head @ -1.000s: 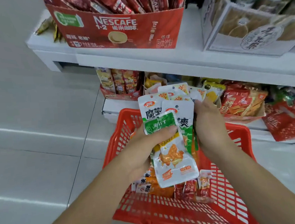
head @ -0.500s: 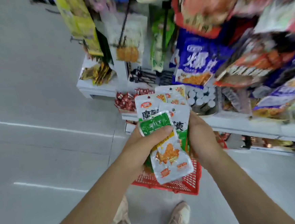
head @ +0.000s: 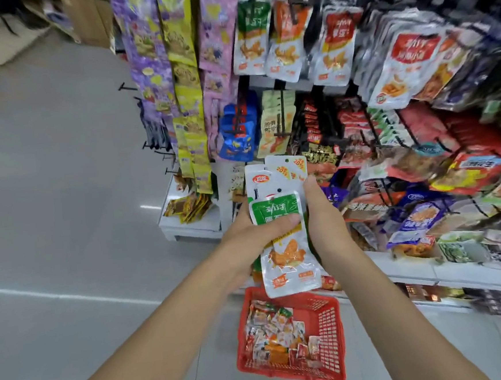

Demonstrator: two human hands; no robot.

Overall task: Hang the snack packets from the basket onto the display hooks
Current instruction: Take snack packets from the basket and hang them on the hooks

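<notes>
I hold a stack of snack packets (head: 287, 256) in front of me, below the display hooks. The front packet is white with a green top and an orange picture. My left hand (head: 252, 234) grips the stack from the left, thumb across the green top. My right hand (head: 323, 214) grips it from the right side. Behind the front packet stand taller white packets (head: 275, 176) with yellow corners. The red basket (head: 329, 330) sits on the floor below my hands, with several small packets in it. Matching green-topped packets (head: 250, 37) hang on the rack above.
The display rack (head: 385, 89) fills the right half, crowded with hanging snack bags on black hooks. Strips of purple and yellow packets (head: 174, 76) hang at its left edge. A white base shelf (head: 192, 224) runs below. Grey floor (head: 64, 204) lies to the left.
My view has swung up from the basket and low shelves to the hanging rack. Both hands kept hold of the packet stack and lifted it away from the basket, which now sits lower in view.
</notes>
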